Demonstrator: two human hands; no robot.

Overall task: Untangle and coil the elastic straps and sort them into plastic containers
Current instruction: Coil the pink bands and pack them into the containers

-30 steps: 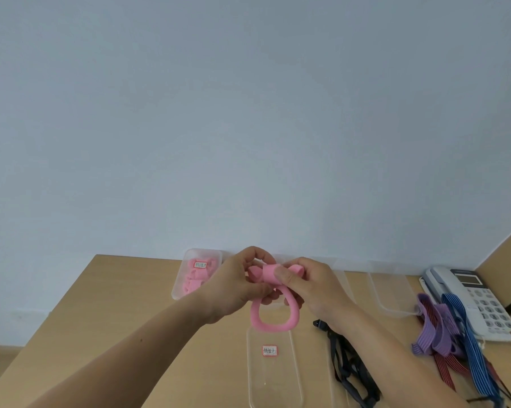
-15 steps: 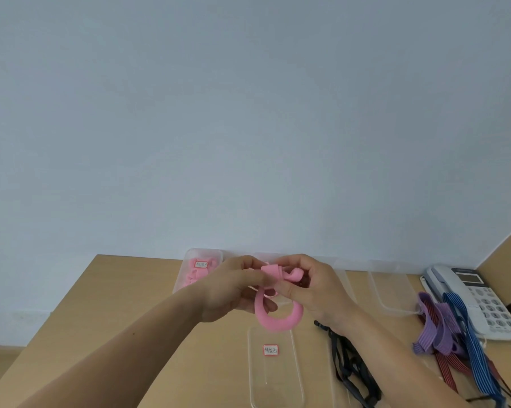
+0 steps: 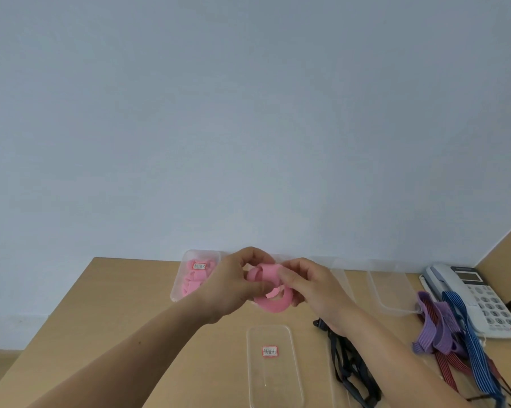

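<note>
Wound tighter than half a second back: pink strap [image 3: 266, 273], hanging loop shorter, a fresh turn across the top, held in the air just right of the tray [image 3: 177, 285] of pink coils. Grip: left hand [image 3: 233, 287], nearer the tray, pinches the coil's left side, fingers [image 3: 252, 253] curled; right hand [image 3: 313, 287] pinches the right side, thumb on the band. Long axis runs left-right between the hands, tray to its left and slightly behind; left hand seems better placed for the drop.
</note>
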